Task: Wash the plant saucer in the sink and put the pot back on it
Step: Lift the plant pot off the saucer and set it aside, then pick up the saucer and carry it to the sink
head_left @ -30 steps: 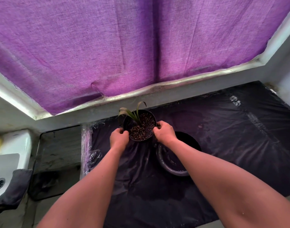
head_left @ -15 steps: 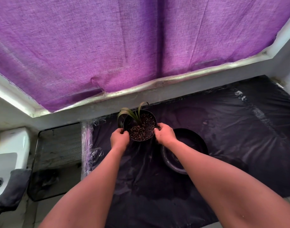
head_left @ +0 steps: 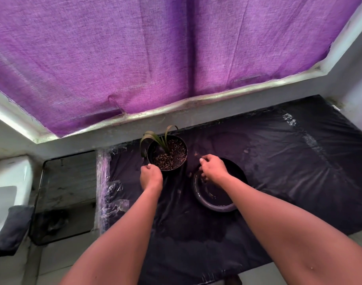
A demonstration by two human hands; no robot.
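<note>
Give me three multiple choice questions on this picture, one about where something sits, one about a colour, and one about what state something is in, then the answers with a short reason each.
1. Where does the saucer sit relative to the pot?
A. Under the pot
B. To the pot's right, on the black sheet
C. In the sink

2. What colour is the curtain over the window?
A. Purple
B. Green
C. White

3. What is the right hand doing?
A. Resting flat on the sink
B. Gripping the pot's rim
C. Reaching at the saucer's far rim, off the pot

Answers:
1. B, the saucer lies beside the pot on the sheet, with nothing standing on it.
2. A, the cloth is purple throughout.
3. C, its fingers curl down at the saucer's rim, while only the left hand is at the pot.
</note>
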